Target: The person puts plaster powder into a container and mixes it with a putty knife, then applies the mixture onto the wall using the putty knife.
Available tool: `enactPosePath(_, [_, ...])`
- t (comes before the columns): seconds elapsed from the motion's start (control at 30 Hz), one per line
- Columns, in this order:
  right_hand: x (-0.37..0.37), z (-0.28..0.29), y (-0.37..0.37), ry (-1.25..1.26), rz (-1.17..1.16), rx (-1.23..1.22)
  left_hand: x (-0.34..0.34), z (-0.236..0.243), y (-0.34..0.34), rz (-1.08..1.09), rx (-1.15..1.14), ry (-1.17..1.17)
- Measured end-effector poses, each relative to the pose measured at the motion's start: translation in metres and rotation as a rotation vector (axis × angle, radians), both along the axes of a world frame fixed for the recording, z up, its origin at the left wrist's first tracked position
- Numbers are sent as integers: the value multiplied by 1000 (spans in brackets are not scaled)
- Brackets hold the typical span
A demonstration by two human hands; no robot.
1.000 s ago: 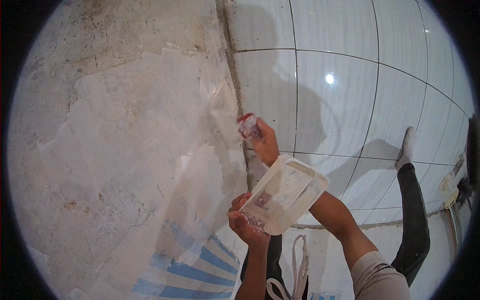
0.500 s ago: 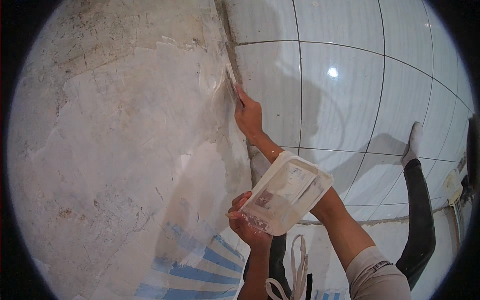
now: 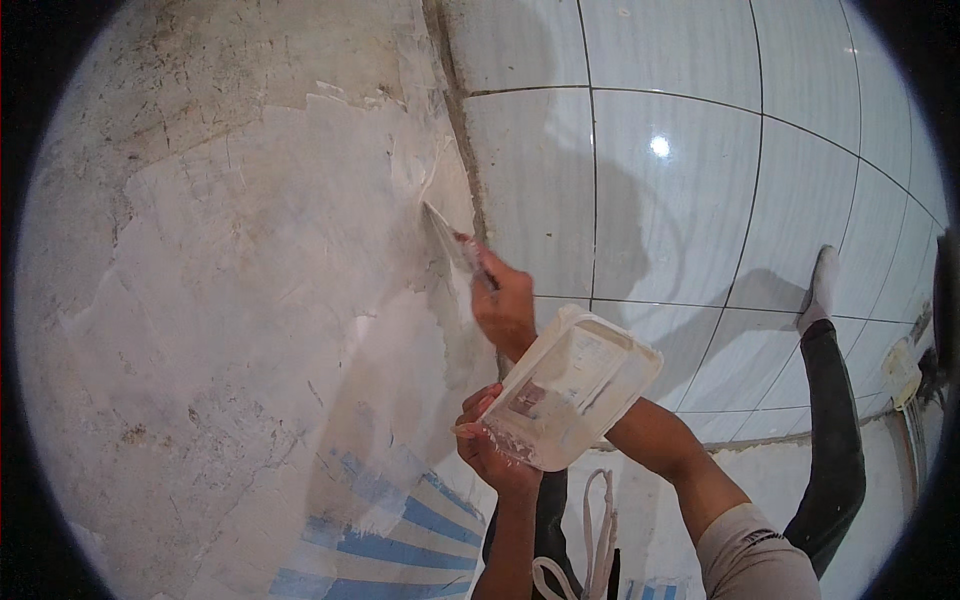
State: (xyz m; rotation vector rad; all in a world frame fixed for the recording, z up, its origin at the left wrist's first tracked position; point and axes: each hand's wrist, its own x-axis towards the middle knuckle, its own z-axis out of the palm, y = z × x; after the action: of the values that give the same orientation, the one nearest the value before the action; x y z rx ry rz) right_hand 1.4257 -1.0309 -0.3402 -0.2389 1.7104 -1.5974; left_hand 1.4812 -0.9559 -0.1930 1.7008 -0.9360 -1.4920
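Note:
My right hand (image 3: 507, 305) is closed on the handle of a putty knife (image 3: 447, 236). The blade lies against the wall (image 3: 250, 250), in the whitish putty layer beside the tiled floor. A smooth patch of wet-looking putty (image 3: 450, 175) sits just beyond the blade's tip. My left hand (image 3: 492, 455) grips a corner of a shallow, off-white plastic tub (image 3: 605, 405), smeared inside with white residue. That tub hangs over my right forearm and hides part of it.
Pale glossy floor tiles (image 3: 680, 200) with dark joints meet the wall along a rough seam. My leg in dark trousers (image 3: 835, 420) and a light sock (image 3: 824, 280) stand at right. Blue stripes (image 3: 410, 535) mark the lower wall. A white cord loop (image 3: 600, 520) hangs near my body.
My right hand has drawn the putty knife back toward me along the wall's edge. Its blade now tilts farther left, onto the wall. The tub in my left hand has barely moved.

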Motion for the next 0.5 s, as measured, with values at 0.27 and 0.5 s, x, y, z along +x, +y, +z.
enactPosePath(0.27, [-67,-83,-44,65,-214,172,-5,1,0,-40,-38,-15])
enactPosePath(0.5, [-58,-118,-66,-10,6,-11,2,2,-3,-30,-77,-28])
